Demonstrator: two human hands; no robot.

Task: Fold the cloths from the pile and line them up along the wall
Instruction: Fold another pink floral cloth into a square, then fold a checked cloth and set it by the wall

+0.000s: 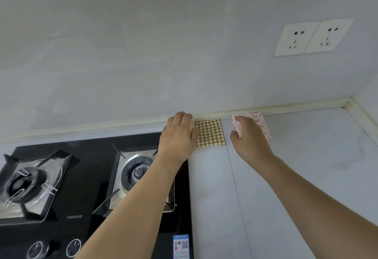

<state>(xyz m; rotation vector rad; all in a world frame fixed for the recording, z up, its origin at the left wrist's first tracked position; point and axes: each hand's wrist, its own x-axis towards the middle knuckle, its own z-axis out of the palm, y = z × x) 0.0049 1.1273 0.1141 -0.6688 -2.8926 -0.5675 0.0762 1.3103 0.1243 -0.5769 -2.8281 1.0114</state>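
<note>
A folded yellow-and-brown checked cloth (pixel 209 133) lies flat on the pale countertop (pixel 296 177), its far edge against the wall. To its right, also by the wall, lies a folded pink cloth with small dots (pixel 259 120). My left hand (pixel 178 134) lies flat over the checked cloth's left edge, fingers reaching to the wall. My right hand (pixel 246 134) rests on the pink cloth, fingers extended and covering its left and near part. What lies under the left hand is hidden. The pile of cloths is out of view.
A black two-burner gas hob (pixel 67 177) with metal pan supports and two knobs fills the counter's left side. Two white wall sockets (pixel 311 37) sit high at the right. A cream sealing strip (pixel 306 108) runs along the wall into the right corner.
</note>
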